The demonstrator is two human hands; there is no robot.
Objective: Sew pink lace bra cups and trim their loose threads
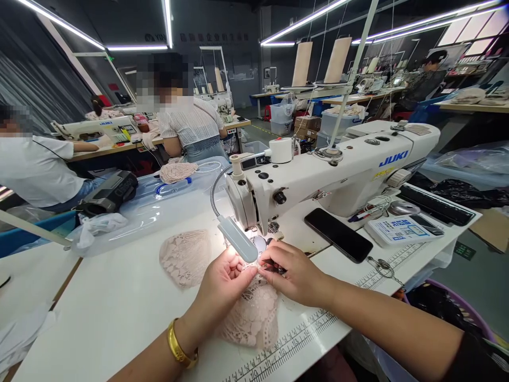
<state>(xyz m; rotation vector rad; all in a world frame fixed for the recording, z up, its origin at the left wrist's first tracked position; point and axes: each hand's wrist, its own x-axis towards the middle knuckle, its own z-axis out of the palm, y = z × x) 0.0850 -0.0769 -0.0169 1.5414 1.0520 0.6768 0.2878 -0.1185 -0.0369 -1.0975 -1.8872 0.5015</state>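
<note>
My left hand (225, 284), with a gold bangle on its wrist, pinches the upper edge of a pink lace piece (254, 315) lying on the white table (119, 313). My right hand (294, 273) grips the same lace edge just to the right, close under the needle area of the white JUKI sewing machine (334, 170). A small lamp head (238, 239) on a flexible neck shines over both hands. A second pink lace piece (185, 257) lies flat to the left of my left hand.
A black phone (338, 233) and a control panel (401, 231) lie right of the needle. A clear plastic sheet (159, 204) with lace and a black device sits behind. Printed rulers run along the table's front edge. Other people sit at machines at the back left.
</note>
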